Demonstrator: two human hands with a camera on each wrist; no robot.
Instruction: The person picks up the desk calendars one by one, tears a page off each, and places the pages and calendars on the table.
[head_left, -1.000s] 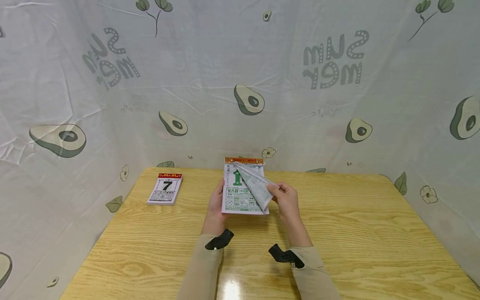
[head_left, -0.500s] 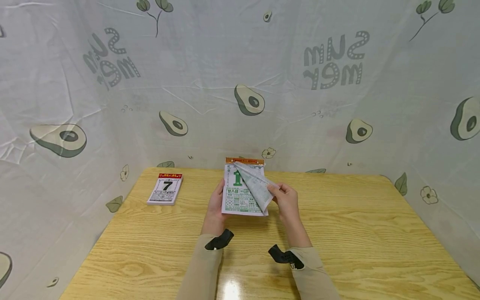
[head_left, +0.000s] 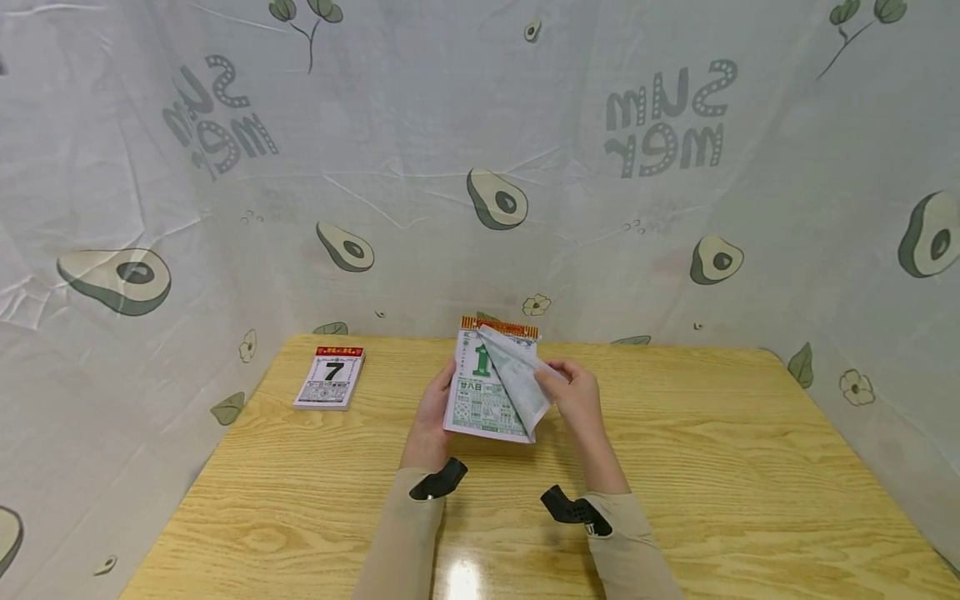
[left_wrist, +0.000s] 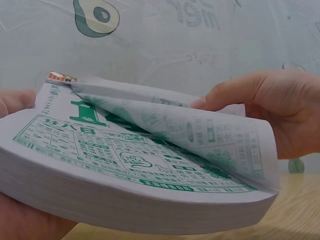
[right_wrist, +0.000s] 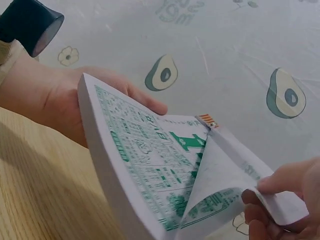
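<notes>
calendar pad: the thick green calendar pad (head_left: pixel 486 390) is held up just above the tabletop (head_left: pixel 705 467), near its far edge; its long side runs away from the person, with the red strip at the far end
left hand: the left hand (head_left: pixel 432 410) holds the pad's left edge; the thumb lies on the side and the fingers curl under it; this grip is clamped on the pad
right hand: the right hand (head_left: pixel 577 395) is just right of the pad; its fingers pinch the lifted page (head_left: pixel 522 385)
lifted page: the page curls up and over to the right; it is joined to the pad at the red strip; the right hand is the nearer one to it
head view: shows a second pad with a black 7 (head_left: pixel 331 377) lying flat, well left of the green pad
left wrist view: shows how thick the pad (left_wrist: pixel 125 175) is and the big green 1 under the page (left_wrist: pixel 200 135)
right wrist view: shows the fingertips (right_wrist: pixel 280 185) closed on the page's loose corner
</notes>
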